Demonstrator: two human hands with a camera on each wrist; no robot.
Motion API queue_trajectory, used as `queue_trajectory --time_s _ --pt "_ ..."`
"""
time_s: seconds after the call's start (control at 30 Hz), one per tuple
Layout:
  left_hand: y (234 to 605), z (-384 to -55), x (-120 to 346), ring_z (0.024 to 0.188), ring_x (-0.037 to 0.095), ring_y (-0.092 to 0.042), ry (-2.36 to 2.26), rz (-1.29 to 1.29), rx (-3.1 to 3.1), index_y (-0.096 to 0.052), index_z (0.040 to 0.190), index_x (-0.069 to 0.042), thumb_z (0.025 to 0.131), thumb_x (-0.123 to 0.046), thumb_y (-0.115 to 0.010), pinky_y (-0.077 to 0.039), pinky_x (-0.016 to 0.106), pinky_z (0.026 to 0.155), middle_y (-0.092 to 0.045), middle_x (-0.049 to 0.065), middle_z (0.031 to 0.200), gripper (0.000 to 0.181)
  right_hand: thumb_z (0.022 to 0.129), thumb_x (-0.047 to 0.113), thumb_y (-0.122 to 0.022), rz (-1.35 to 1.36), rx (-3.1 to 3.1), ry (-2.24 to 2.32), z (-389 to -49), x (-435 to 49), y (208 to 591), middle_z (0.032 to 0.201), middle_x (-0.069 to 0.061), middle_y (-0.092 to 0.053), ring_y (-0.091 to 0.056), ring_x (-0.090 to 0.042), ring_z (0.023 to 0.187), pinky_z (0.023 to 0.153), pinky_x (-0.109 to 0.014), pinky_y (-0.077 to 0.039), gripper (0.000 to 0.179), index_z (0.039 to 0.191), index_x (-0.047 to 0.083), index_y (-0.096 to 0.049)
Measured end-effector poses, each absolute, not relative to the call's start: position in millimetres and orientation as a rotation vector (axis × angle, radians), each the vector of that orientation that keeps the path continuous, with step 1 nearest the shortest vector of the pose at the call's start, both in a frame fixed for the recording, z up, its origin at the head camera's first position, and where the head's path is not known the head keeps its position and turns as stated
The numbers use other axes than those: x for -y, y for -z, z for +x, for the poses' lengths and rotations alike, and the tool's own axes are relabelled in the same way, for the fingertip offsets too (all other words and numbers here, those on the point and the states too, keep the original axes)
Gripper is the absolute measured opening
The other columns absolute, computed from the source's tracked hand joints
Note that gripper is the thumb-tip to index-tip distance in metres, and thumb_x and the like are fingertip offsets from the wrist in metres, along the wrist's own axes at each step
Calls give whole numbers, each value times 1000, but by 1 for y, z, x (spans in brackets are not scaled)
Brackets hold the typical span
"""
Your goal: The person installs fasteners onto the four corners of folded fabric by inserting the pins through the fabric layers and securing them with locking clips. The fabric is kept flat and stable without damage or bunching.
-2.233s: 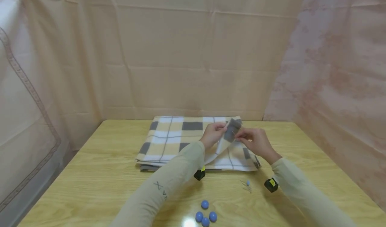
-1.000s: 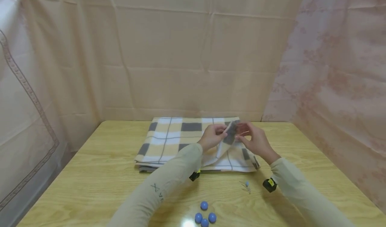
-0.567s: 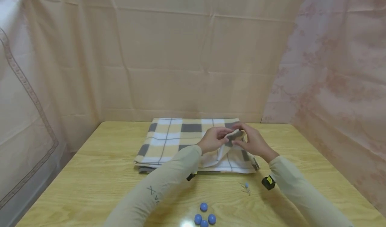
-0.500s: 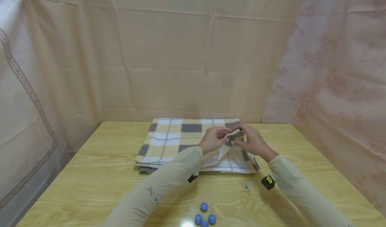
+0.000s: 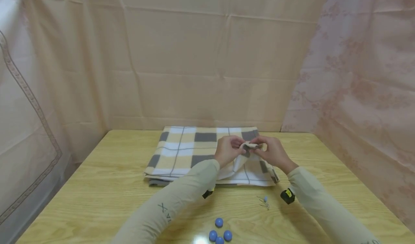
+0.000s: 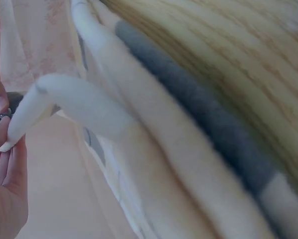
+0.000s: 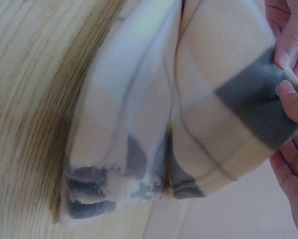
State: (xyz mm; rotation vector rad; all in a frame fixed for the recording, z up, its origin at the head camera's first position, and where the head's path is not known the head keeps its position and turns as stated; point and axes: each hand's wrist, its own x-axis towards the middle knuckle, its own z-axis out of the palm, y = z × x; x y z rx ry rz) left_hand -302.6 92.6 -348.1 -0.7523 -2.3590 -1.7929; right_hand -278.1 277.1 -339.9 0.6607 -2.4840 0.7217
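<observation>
A folded plaid fleece blanket [image 5: 175,152] in white, cream and grey lies at the back of the table. Its right front corner is lifted and bunched between both hands. My left hand [image 5: 225,151] pinches the edge of this corner from the left. Opposite it, my right hand [image 5: 273,153] pinches the same corner between thumb and fingers. By the right thumb in the right wrist view, a tiny shiny metal piece [image 7: 278,90] sits against the grey patch; most of it is hidden, so its kind cannot be told.
Several blue balls [image 5: 219,222] sit near the table's front edge. Right of them, closer to the blanket, lie thin metal pins with a small blue piece [image 5: 265,199]. The wooden table [image 5: 97,186] is backed by hanging beige cloth [image 5: 181,63].
The raised corner has gone from standing flat and upright to folded over and bunched. My right fingers have moved round its top and now pinch it; my left hand keeps its hold.
</observation>
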Motion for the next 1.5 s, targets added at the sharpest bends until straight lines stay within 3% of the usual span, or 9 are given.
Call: queue_trajectory --time_s 0.23,0.47,0.6,0.83,1.13,1.3,1.37,1.5 --pt "356 -305 -97 82 21 -73 1799 -763 2341 -70 96 2 72 4 -78 -57 17 71 -74 18 94 25 73 7 -80 640 2465 -735 -282 -278 344 91 -10 -76 -69 -17 75 67 -29 -55 22 94 5 -73" --pt "366 -305 -101 72 15 -70 1707 -786 2287 -71 90 0 75 0 -77 -55 13 66 -75 15 87 16 73 0 -79 647 2416 -725 -282 -276 351 85 -12 -76 -59 -8 61 49 -17 -43 17 90 5 -76" --pt "371 -302 -101 70 15 -70 1645 -802 2222 -72 88 0 77 -1 -76 -53 11 63 -75 14 86 12 73 -10 -73 649 2376 -708 -282 -275 353 82 -13 -75 -61 -14 62 49 -21 -44 18 84 4 -76" --pt "371 -301 -104 68 18 -70 1582 -801 2120 -72 88 0 80 0 -72 -53 11 63 -75 13 83 8 67 -16 -72 664 2267 -684 -282 -273 351 77 -11 -74 -68 -24 68 59 -36 -56 23 77 3 -74" --pt "370 -300 -109 64 18 -68 1556 -769 2018 -71 86 2 79 4 -69 -53 11 62 -74 14 78 8 61 -22 -64 696 2069 -661 -286 -270 358 72 -8 -72 -65 -19 64 55 -26 -54 30 73 4 -72" --pt "371 -301 -109 66 18 -68 1545 -757 2029 -71 86 1 79 4 -69 -52 11 63 -75 13 80 8 63 -21 -67 689 2055 -683 -286 -267 363 75 -8 -70 -63 -18 69 62 -20 -53 27 75 4 -67" --pt "371 -301 -108 68 18 -69 1535 -766 2033 -71 86 0 80 3 -69 -52 11 64 -75 12 81 8 63 -20 -66 687 2074 -689 -285 -267 363 78 -9 -69 -61 -17 70 63 -20 -52 28 79 4 -65" --pt "369 -301 -107 72 17 -69 1514 -801 2027 -70 88 -2 81 1 -70 -53 12 67 -75 11 85 8 67 -18 -64 662 2151 -708 -285 -268 361 78 -7 -67 -53 -9 64 54 -22 -46 36 95 4 -64"
